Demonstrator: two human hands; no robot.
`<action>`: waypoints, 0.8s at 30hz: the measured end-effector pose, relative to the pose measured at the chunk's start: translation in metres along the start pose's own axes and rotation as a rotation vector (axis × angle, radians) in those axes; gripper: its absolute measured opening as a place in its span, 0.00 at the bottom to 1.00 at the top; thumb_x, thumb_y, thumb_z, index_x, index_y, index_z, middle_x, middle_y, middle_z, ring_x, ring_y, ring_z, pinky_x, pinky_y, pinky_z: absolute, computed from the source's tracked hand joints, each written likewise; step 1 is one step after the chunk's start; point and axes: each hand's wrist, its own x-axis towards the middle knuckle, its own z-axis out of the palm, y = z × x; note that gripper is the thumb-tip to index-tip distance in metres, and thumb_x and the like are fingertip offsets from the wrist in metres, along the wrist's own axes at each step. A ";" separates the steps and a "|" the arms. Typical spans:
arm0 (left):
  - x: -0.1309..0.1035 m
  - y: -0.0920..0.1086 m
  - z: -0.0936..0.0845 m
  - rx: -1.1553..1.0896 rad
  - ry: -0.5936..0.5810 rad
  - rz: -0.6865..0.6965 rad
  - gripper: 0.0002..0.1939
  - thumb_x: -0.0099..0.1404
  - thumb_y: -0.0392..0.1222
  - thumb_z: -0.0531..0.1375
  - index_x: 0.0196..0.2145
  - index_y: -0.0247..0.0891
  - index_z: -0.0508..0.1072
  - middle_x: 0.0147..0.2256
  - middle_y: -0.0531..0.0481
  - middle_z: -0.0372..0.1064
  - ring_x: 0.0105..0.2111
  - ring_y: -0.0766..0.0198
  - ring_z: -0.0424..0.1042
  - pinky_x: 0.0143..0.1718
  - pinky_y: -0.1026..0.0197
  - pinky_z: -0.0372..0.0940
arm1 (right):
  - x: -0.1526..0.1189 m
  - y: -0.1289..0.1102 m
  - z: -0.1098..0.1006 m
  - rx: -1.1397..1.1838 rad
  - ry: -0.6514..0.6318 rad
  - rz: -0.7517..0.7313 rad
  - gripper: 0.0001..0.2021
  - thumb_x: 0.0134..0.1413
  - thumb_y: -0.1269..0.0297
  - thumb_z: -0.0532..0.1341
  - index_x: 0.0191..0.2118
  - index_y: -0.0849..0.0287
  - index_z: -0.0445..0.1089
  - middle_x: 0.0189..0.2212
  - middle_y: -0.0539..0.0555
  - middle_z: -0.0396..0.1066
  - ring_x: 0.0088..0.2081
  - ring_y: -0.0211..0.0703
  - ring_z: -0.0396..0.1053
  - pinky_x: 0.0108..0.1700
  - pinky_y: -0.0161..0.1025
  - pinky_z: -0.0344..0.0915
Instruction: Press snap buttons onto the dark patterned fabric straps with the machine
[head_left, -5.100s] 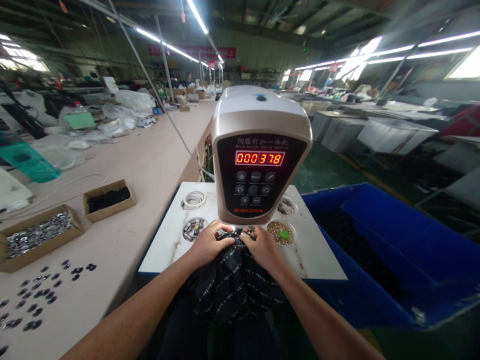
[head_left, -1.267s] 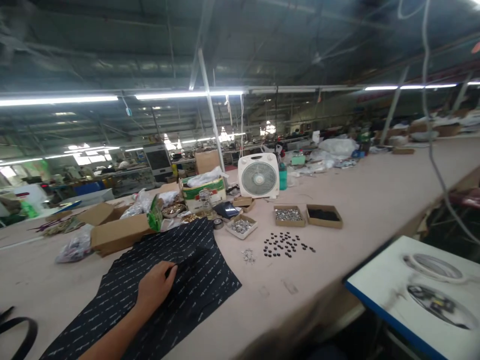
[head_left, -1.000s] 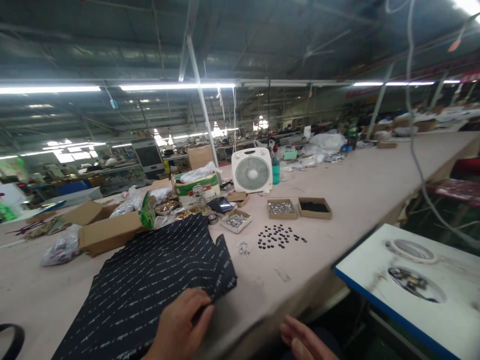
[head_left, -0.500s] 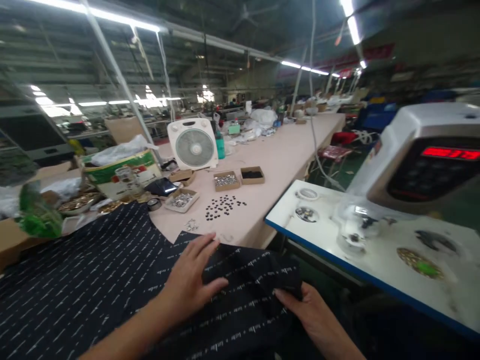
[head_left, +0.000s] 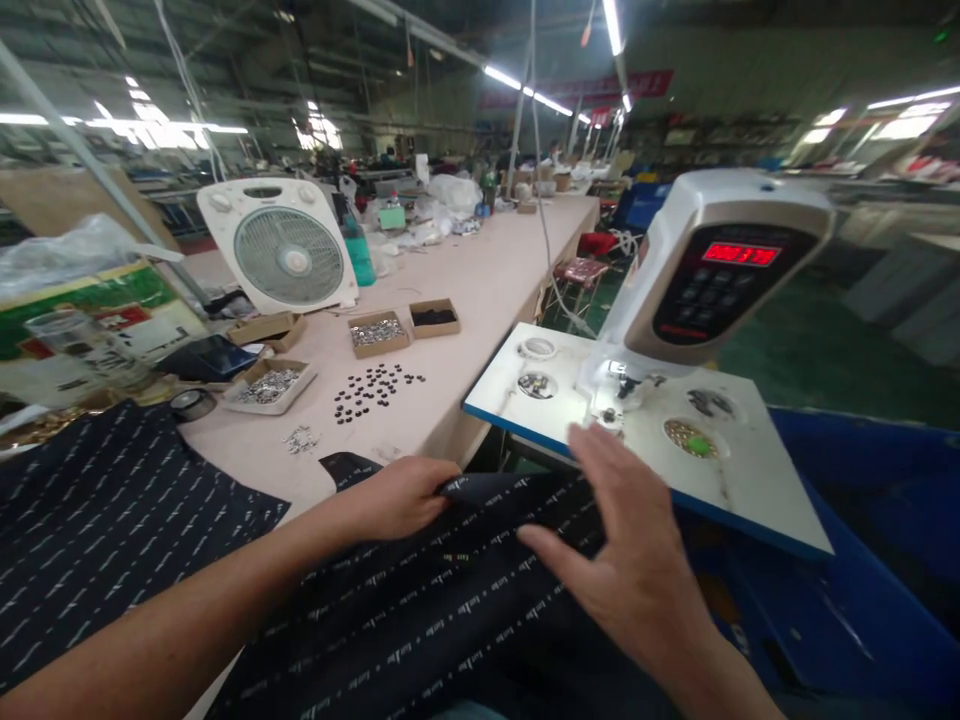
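A dark navy fabric piece (head_left: 450, 620) with rows of small white lettering hangs in front of me, and a small yellowish mark shows near its upper middle. My left hand (head_left: 409, 495) pinches its upper edge between thumb and fingers. Over the right part of the cloth my right hand (head_left: 634, 540) is open, thumb and fingers spread, with nothing in its grasp. Just beyond its fingertips stands a snap-fastening machine (head_left: 720, 260) with a red lit display and a white worktop (head_left: 517, 400) edged in blue. More of the same printed fabric (head_left: 112, 530) lies at the left.
On the pinkish table (head_left: 495, 270) lie scattered black snap parts (head_left: 367, 390), beside a tray of metal parts (head_left: 270, 387). Two small boxes, one with silver pieces (head_left: 377, 333) and one with black pieces (head_left: 435, 318), sit behind. A white box fan (head_left: 281, 245) stands farther back.
The view has swung right, bringing the machine nearer the middle. My left hand has gone from spread to gripping the cloth edge; my right hand has let go and opened.
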 end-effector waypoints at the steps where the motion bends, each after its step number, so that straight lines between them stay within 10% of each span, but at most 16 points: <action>1: 0.001 0.007 -0.001 -0.029 0.013 0.015 0.12 0.65 0.36 0.52 0.41 0.38 0.74 0.38 0.49 0.74 0.37 0.61 0.71 0.38 0.62 0.60 | 0.005 -0.008 0.006 0.012 -0.123 -0.068 0.41 0.50 0.53 0.70 0.68 0.59 0.57 0.65 0.62 0.59 0.67 0.61 0.54 0.69 0.58 0.49; 3: 0.000 0.018 -0.002 -0.087 0.046 0.034 0.12 0.65 0.35 0.52 0.40 0.38 0.74 0.38 0.50 0.74 0.37 0.62 0.71 0.39 0.62 0.61 | 0.010 -0.017 0.024 0.103 -0.402 -0.030 0.41 0.46 0.54 0.72 0.65 0.59 0.62 0.59 0.62 0.68 0.60 0.62 0.64 0.63 0.56 0.57; 7: -0.009 0.022 0.004 -0.043 0.010 -0.019 0.09 0.65 0.45 0.58 0.40 0.40 0.74 0.38 0.52 0.75 0.37 0.61 0.72 0.37 0.61 0.61 | 0.003 -0.012 0.060 0.400 -0.815 0.194 0.08 0.58 0.61 0.63 0.38 0.59 0.76 0.34 0.52 0.76 0.36 0.46 0.73 0.39 0.37 0.64; 10: -0.017 0.011 0.016 0.089 -0.158 -0.082 0.21 0.53 0.52 0.69 0.42 0.42 0.76 0.41 0.49 0.76 0.41 0.53 0.74 0.37 0.59 0.61 | -0.002 -0.006 0.067 0.422 -0.831 0.187 0.08 0.59 0.66 0.62 0.29 0.62 0.72 0.29 0.51 0.73 0.33 0.41 0.69 0.35 0.35 0.58; 13: -0.020 -0.003 0.028 0.171 -0.261 -0.104 0.10 0.56 0.44 0.66 0.35 0.39 0.76 0.37 0.46 0.76 0.38 0.51 0.75 0.36 0.58 0.61 | -0.002 -0.005 0.063 0.462 -0.810 0.142 0.05 0.59 0.66 0.63 0.33 0.62 0.72 0.33 0.52 0.73 0.36 0.41 0.69 0.38 0.35 0.58; 24: -0.006 -0.006 0.033 -0.232 0.021 -0.073 0.10 0.60 0.34 0.52 0.36 0.37 0.72 0.36 0.51 0.73 0.37 0.61 0.69 0.38 0.62 0.60 | -0.002 -0.008 0.051 0.561 -0.863 0.365 0.06 0.54 0.64 0.65 0.36 0.60 0.74 0.35 0.49 0.75 0.37 0.43 0.71 0.39 0.35 0.60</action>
